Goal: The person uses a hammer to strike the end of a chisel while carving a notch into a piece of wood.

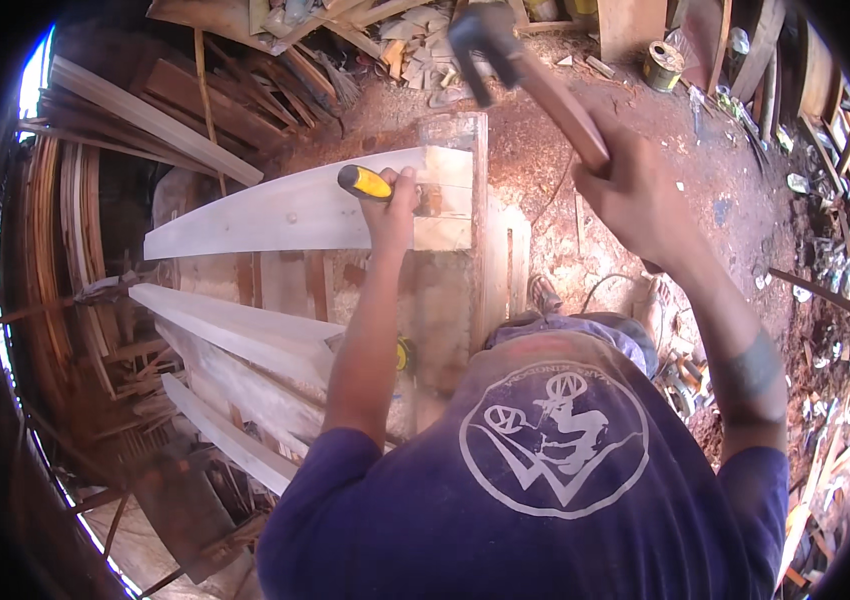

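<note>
Yellow-and-black tool (371, 184) gripped in the left hand (395, 207), over a pale curved board (275, 212), near the right edge of the desk (479, 230), hammer (555, 105) clasped in the right hand (635, 190), raised beyond that edge, open air left between both tools.

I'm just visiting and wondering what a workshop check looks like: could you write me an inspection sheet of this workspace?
Surface: wooden plank work surface, with gaps between some planks.
Job's things: pale curved board lying on it; yellow-and-black tool handle, probably a chisel's, its blade not visible; claw hammer.
Fingers: the left hand grips the tool handle over the board; the right hand grips the hammer, raised.
Clutter: wood offcuts and a tin can on the floor.
Cables: a thin dark curved line on the floor, possibly a cord; cannot tell.
Surroundings: stacked planks at left; reddish-brown floor.
</note>
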A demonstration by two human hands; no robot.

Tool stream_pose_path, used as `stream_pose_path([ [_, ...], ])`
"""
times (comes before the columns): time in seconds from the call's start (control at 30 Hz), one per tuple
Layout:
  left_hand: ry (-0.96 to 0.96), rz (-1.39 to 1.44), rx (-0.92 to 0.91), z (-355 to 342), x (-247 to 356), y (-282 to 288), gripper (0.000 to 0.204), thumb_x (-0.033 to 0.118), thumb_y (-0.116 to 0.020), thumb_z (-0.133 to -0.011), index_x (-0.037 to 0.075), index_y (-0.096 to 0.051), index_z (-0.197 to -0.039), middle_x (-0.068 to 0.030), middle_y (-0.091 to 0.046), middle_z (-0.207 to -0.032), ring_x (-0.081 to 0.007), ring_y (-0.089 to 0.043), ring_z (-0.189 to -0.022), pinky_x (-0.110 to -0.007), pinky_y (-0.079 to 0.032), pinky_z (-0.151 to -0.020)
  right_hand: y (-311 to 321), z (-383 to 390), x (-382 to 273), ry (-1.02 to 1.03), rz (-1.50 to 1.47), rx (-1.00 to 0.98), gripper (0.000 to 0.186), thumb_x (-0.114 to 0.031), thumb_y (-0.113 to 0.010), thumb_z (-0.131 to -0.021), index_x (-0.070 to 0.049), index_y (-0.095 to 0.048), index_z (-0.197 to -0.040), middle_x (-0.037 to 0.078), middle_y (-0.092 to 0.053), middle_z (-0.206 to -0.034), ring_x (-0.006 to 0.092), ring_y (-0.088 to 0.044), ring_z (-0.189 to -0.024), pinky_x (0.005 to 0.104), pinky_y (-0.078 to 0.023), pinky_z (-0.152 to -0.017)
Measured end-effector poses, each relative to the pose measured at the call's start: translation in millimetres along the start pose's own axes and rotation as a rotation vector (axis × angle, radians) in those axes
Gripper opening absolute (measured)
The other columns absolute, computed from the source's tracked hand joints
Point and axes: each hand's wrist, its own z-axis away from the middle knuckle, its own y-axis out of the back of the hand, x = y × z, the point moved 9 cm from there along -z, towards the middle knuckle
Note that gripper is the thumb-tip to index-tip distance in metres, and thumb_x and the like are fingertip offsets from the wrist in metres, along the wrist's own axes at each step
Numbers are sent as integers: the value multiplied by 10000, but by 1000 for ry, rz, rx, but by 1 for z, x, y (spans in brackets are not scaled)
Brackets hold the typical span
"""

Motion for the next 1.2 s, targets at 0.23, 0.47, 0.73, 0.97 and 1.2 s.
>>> stream_pose_path([
  [0.23,307,16,52,-66,-21,-13,370,194,-680,-944,150,-417,-688,68,-346,-523,-53,-317,-393,-251,-251,-388,19,21,28,-150,10,59,209,-77,-598,-826,36,-573,-999,257,-615,-713,399,-659,-694,462,-485,-685],
  [0.47,-73,37,106,-19,6,-4,392,140,-652,-958,141,-382,-674,62,-352,-541,-59,-323,-440,-250,-286,-429,8,24,32,-155,67,85,190,-63,-605,-816,21,-579,-984,261,-623,-701,443,-647,-693,493,-482,-677],
  [0.73,-69,66,108,-9,6,-1,381,153,-668,-950,107,-443,-647,31,-469,-548,-73,-438,-460,-255,-342,-436,30,-27,-112,555,336,283,126,-56,-595,-883,-4,-610,-997,187,-630,-663,358,-670,-614,453,-516,-588],
  [0.97,-277,-13,139,-2,27,-11,338,135,-640,-960,82,-456,-682,34,-465,-565,-62,-441,-484,-237,-354,-462,-36,-28,-111,567,288,130,252,-79,-617,-838,-41,-612,-1088,155,-676,-743,345,-710,-730,476,-548,-628],
  [1.2,-130,65,29,-3,2,-7,312,131,-637,-974,95,-447,-729,46,-476,-625,-44,-427,-512,-240,-314,-444,-17,-44,-129,511,493,34,309,-91,-672,-805,-25,-606,-1099,162,-689,-777,312,-716,-739,466,-570,-674],
])
